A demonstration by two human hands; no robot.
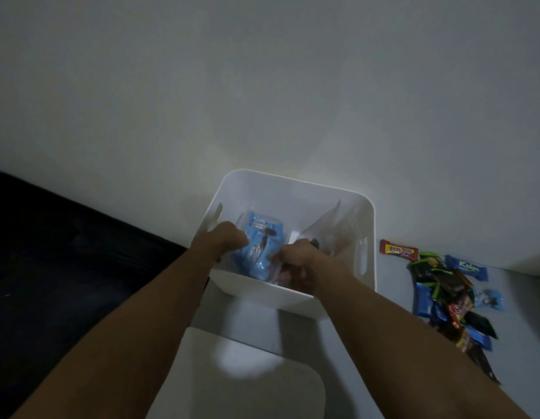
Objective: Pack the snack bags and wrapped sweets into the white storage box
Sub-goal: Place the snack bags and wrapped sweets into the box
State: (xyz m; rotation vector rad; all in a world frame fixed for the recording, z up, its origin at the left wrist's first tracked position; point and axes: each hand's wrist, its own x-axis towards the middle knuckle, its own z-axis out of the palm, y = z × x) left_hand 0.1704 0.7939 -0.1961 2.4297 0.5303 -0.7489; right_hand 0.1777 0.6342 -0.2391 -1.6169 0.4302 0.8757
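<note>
The white storage box (293, 189) stands against the wall. Both my hands reach down inside it. My left hand (225, 238) and my right hand (296, 255) grip a clear bag of light-blue snack packets (262, 246) from either side. A second clear bag (329, 228) leans against the box's right wall. To the right of the box lies a loose heap of wrapped sweets (444, 297) in blue, green, black and red, with a red bar (398, 251) at its far end.
A white lid (247, 385) lies flat in front of the box, between my forearms. A dark surface (66, 252) fills the left side. The white wall (262, 86) rises right behind the box.
</note>
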